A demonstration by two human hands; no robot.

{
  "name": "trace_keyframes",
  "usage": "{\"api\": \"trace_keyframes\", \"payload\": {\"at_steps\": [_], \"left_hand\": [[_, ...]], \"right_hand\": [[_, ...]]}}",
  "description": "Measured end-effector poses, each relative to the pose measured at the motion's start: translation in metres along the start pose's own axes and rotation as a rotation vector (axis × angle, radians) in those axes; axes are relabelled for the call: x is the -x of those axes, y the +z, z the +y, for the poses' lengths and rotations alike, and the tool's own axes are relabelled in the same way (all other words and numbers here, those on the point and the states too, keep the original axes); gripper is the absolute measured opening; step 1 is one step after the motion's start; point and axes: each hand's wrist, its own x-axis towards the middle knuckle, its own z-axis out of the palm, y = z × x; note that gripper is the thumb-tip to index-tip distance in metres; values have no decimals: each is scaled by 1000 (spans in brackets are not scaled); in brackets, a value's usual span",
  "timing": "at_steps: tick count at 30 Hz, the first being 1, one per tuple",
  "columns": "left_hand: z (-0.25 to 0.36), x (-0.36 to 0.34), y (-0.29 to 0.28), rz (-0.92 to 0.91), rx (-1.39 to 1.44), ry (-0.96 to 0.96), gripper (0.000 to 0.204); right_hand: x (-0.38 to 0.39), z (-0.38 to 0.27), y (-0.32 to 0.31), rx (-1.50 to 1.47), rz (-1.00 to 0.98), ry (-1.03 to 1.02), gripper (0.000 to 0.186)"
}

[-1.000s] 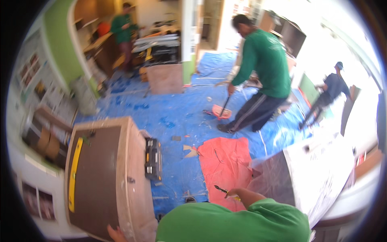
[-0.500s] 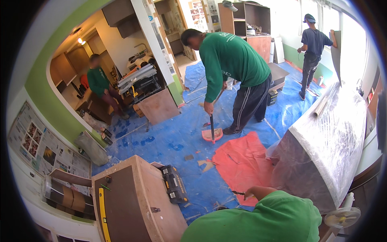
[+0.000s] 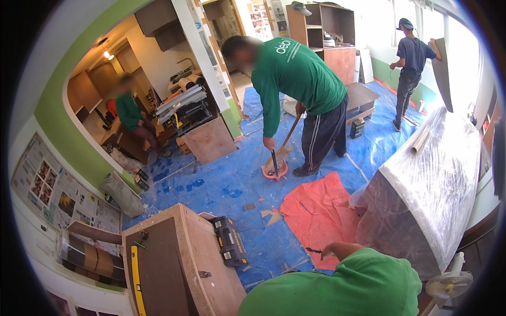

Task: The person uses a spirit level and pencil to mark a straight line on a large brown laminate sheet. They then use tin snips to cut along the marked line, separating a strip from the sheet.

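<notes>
My right hand [image 3: 333, 248] shows just past my green shirt [image 3: 337, 289] at the lower edge. It is closed on a thin dark tool [image 3: 312, 250] that points left, over the near edge of a red cloth [image 3: 316, 213] on the floor. My left hand is out of sight. To my left lies a brown wooden cabinet [image 3: 174, 263] on its side, with a yellow level [image 3: 137, 279] on top and a black and yellow tool case [image 3: 230, 242] against it.
Blue sheeting [image 3: 221, 184] covers the floor. A person in green [image 3: 300, 79] sweeps into a red dustpan [image 3: 275, 169]. Plastic-wrapped furniture [image 3: 432, 189] stands to the right. One person stands at the far window [image 3: 408, 68], another sits in the back room [image 3: 132, 113].
The view has swung and tilted, so the sweeping person now stands near the centre and the cabinet sits lower left. My right hand still holds the thin tool over the red cloth.
</notes>
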Motion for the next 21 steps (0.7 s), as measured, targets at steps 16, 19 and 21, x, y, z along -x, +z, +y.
{"api": "trace_keyframes", "payload": {"at_steps": [16,19,21], "left_hand": [[47,91,76,-30,60,-141,55],[52,101,81,-86,-6,-84,56],[51,99,82,-85,-7,-94,55]], "right_hand": [[-5,11,2,-24,18,14,91],[-3,14,3,-51,17,6,93],[-4,15,2,-58,29,14,94]]}}
